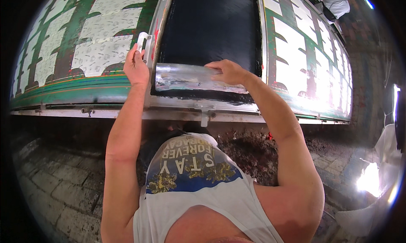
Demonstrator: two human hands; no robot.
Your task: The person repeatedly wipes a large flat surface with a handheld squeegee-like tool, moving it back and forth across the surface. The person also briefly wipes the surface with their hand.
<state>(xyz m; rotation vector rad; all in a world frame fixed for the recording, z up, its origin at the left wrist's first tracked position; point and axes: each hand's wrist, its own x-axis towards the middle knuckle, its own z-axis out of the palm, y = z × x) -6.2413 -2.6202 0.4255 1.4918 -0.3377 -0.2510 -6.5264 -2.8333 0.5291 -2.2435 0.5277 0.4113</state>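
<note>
A printing screen frame (pixel 264 40) lies on the long table in front of me, its mesh (pixel 211 27) covered in glossy black ink. Fingers of my left hand (pixel 136 69) are closed round the white handle (pixel 143 36) on the frame's left side. My right hand (pixel 230 72) grips the right part of a wide, silvery squeegee (pixel 184 76), which lies crosswise over the near part of the screen. Smears of ink mark the squeegee's face. Its lower edge meets the black ink near the frame's front side; the blade's contact is hidden.
White panels with small printed figures (pixel 103 52) lie on the green table (pixel 72 95) to the left. Plain white panels (pixel 292 50) lie to the right. A metal rail (pixel 101 113) edges the table's near side. Another person (pixel 337 5) is at the far upper right.
</note>
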